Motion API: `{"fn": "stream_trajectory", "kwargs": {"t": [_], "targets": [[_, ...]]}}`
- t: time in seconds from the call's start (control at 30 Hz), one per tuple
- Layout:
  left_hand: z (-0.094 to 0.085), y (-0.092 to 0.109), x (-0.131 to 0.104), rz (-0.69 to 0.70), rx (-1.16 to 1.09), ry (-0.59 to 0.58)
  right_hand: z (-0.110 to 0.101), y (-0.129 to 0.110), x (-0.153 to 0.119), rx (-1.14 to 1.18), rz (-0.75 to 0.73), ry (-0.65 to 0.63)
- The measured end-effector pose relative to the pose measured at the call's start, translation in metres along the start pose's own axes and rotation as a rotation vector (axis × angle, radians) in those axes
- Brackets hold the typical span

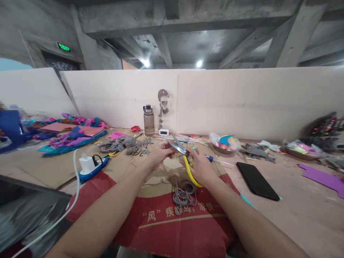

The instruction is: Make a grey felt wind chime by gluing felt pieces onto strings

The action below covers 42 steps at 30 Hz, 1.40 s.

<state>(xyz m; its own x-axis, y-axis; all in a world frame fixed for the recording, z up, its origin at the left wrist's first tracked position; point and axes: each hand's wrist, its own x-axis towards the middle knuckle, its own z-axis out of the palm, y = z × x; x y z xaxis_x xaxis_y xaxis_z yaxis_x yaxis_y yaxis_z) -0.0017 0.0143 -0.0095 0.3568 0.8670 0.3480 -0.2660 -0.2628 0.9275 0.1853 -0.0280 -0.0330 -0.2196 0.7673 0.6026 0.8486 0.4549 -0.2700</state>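
Note:
My right hand (200,165) is wrapped round the yellow handles of a pair of scissors (191,175). The blades stand apart and point up and to the left, toward my left hand (160,154). Its fingers are pinched together close to the blade tips; what they hold is too small to make out. Below both hands, a loose bundle of grey cord (184,196) lies on a red and brown cardboard sheet (166,233). A thin strand of cord runs left from the bundle. Beside my right hand a blue-handled tool (209,158) lies partly hidden.
A black phone (257,181) lies at right, near purple felt (321,179). A blue power strip (94,170) with a white cable is at left. Behind stand a bottle (148,121), grey yarn (130,142), a bowl (224,149) and a small white clock (163,132). Coloured felt (72,143) is piled far left.

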Motion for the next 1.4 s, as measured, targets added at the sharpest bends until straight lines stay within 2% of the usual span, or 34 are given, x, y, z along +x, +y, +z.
{"fn": "stream_trajectory", "kwargs": {"t": [0.37,0.63,1.07,1.4], "targets": [[-0.001,0.0,-0.001,0.008,0.001,-0.038,-0.001,0.0,0.0,0.021,-0.014,0.014],[-0.004,-0.001,-0.001,0.059,0.119,-0.022,-0.003,0.001,-0.001,0.023,-0.024,-0.026],[-0.004,0.006,-0.002,0.078,0.172,-0.054,-0.009,-0.002,-0.001,-0.046,-0.031,-0.056],[-0.004,0.009,-0.003,0.053,0.195,0.055,-0.012,-0.006,-0.001,-0.028,0.029,-0.057]]}}
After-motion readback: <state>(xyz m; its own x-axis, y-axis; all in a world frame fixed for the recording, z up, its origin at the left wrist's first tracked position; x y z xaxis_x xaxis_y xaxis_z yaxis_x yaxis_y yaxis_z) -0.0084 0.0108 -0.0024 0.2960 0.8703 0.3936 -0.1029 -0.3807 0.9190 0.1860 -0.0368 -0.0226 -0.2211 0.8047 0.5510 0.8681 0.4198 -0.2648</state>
